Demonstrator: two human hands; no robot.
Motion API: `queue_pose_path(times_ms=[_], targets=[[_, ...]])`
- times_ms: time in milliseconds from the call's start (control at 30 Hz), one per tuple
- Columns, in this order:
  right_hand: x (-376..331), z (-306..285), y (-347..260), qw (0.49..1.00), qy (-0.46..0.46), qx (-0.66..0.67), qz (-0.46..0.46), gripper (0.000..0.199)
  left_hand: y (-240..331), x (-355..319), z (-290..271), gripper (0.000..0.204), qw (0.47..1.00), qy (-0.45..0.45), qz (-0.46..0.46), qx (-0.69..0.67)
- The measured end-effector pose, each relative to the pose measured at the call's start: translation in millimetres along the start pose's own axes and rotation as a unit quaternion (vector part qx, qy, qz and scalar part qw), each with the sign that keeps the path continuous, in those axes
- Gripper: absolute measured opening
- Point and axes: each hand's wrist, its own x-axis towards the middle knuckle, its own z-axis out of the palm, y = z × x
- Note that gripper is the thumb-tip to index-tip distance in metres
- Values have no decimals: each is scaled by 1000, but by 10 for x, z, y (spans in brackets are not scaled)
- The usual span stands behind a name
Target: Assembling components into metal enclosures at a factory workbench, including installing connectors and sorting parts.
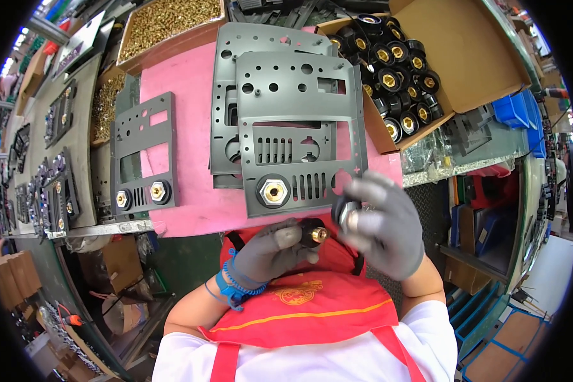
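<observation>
My left hand (270,254), in a grey glove, pinches a black fitting with a brass threaded end (314,234) just off the table's front edge. Beside it my right hand (391,232), also gloved and blurred by motion, has its fingers around a black round part with a silver nut (346,214). Both hands are close to the lower right corner of a grey metal panel (280,109). One black fitting with a silver nut (273,191) sits in that panel's lower left hole, while pink shows through the round hole at its lower right.
A second grey panel (226,44) lies underneath. A smaller panel (148,137) with two fittings rests at left on the pink sheet (194,210). An open cardboard box (484,51) of black fittings stands right; a box of brass parts (172,52) stands far left.
</observation>
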Motion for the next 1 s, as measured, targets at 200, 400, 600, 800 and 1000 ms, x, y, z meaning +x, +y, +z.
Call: queue_pose_path(times_ms=[200, 400, 600, 800, 1000], targets=[[-38, 90, 76, 990, -106, 93, 25, 27, -153, 162, -174, 44, 909, 34, 97, 403], [10, 216, 173, 949, -10, 295, 116, 24, -191, 146, -140, 29, 952, 88, 48, 290], [180, 432, 296, 948, 75, 283, 122, 28, -110, 116, -185, 33, 786, -4, 205, 584], [258, 286, 244, 932, 4, 342, 123, 29, 109, 69, -103, 29, 839, -29, 149, 522], [302, 216, 338, 924, -41, 366, 103, 28, 201, 69, 18, 29, 845, -27, 130, 518]])
